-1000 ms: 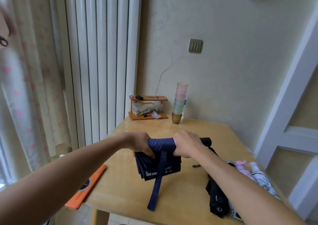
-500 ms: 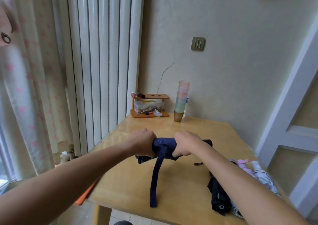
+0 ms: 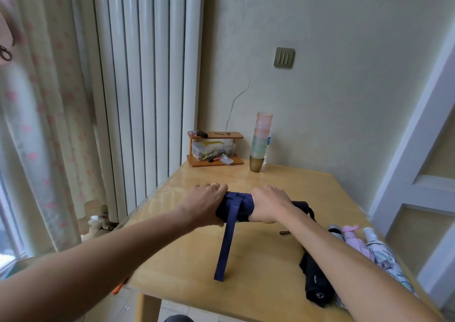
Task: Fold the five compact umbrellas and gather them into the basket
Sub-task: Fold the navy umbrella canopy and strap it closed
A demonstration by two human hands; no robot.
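Pale-wood bench [image 3: 187, 267] in a cream-walled corner. White column radiator [image 3: 142, 75] at 10 o'clock, pink-dotted curtain [image 3: 37, 124] at 9 o'clock, white door frame [image 3: 418, 149] at 3 o'clock, wall switch [image 3: 284, 57] high at 12 o'clock.

Mid-bench: navy compact umbrella [image 3: 242, 204], canopy rolled up, lying crosswise from 9 to 3 o'clock. Resting on the bench or held just above it: cannot tell.

Grip of left hand [image 3: 205, 206]: fingers wrapped round the canopy end at 9 o'clock, ring [image 3: 214, 185] on one finger. Grip of right hand [image 3: 269, 204]: clamped over the roll on the 3 o'clock side, just beside the black handle [image 3: 301, 204]. Hands apart, with a short span of navy cloth bare between them.

Navy closure strap [image 3: 227, 243] unfastened, trailing from that bare span toward 6 o'clock, free end down on the bench top.

At 4 to 5 o'clock, partly hidden by the right forearm: black umbrella [image 3: 315, 282], folded and lying flat; pink umbrella [image 3: 352, 235]; white patterned umbrella [image 3: 384, 257] nearest the bench edge. All three close together; contact between them not resolvable.

At 12 o'clock, far edge by the wall: stack of tinted plastic cups [image 3: 261, 141]. Just beside it at 11 o'clock: small wooden rack [image 3: 214, 149], clear box of small items on the lower shelf.
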